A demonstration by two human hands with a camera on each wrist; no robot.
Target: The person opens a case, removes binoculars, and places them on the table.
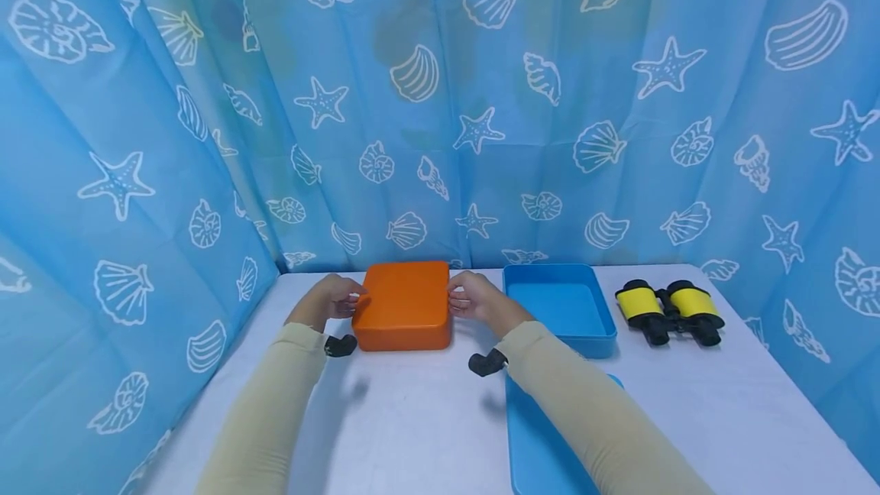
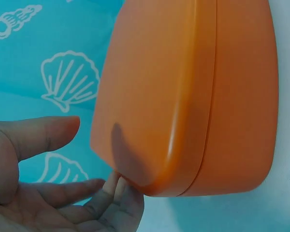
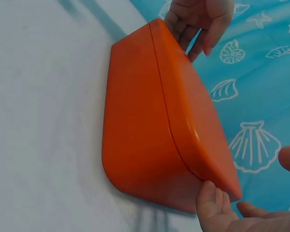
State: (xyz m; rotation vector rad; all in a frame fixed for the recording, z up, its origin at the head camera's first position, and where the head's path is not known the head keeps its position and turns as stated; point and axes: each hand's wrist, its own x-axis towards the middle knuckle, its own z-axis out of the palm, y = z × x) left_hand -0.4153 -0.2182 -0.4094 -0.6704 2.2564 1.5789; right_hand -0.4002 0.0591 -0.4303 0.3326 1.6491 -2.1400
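From the head camera, an orange box [image 1: 404, 305] with its lid on is sitting on the white table [image 1: 412, 418], near the shell-patterned blue curtain [image 1: 206, 98]. The left hand [image 1: 330, 299] is touching its left side and the right hand [image 1: 474, 298] its right side; the fingertips are hiding behind the box edges, so how firmly they are pressing is hard to tell. A blue tray [image 1: 560, 308] is standing just right of the box, yellow-and-black binoculars [image 1: 669, 311] farther right, and a blue lid [image 1: 543, 441] is lying partly under the right sleeve, cut off by the frame.

From the left wrist, the left hand's fingertips [image 2: 117, 189] are touching the box's lower corner, thumb apart and straight, nothing clasped.

From the right wrist, the right hand's fingers [image 3: 210, 198] are resting against the near corner, the thumb cut off at the frame edge; the hand is lying open. The left hand is showing at the far corner.
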